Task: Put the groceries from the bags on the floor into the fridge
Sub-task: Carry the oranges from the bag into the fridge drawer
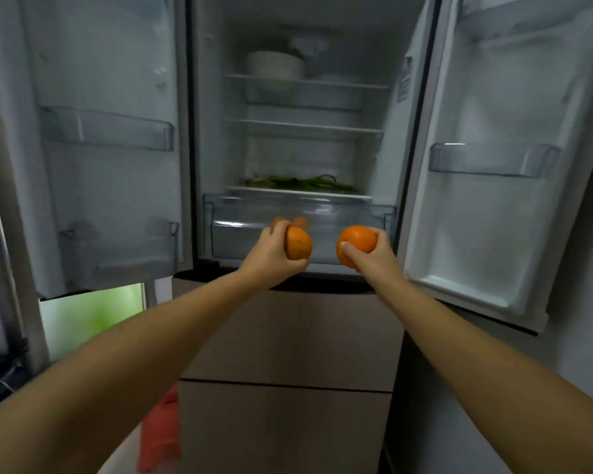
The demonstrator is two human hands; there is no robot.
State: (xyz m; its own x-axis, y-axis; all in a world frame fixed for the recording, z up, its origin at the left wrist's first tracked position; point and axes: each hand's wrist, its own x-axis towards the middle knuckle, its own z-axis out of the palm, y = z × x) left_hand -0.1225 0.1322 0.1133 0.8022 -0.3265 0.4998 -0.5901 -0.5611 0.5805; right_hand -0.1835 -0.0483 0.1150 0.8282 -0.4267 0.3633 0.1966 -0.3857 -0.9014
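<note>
Head view. Fridge (384, 138) fills the upper frame, both doors swung wide, so the interior is free to reach with two arms at once.

Left hand (271, 258), centre frame, is closed around an orange (299, 248); fingers wrap from the left side, fruit showing on the right. Right hand (374, 258) is closed on a second orange (358, 239), with what looks like another orange (343, 258) tucked below it under the thumb; cannot be sure of the count.

Both hands are held level, just in front of the clear drawer (322, 213) at the bottom of the compartment. The drawer looks pulled out with its top open, and two orange shapes (290, 222) show inside, blurred. Judgement: fruit is being gathered in this one bin.

Green vegetables (302, 184) lie on the shelf just above the drawer. White bowl (274, 65) on the top shelf. Red bag (161, 432) at lower left, by the fridge base; probably a source of groceries.
</note>
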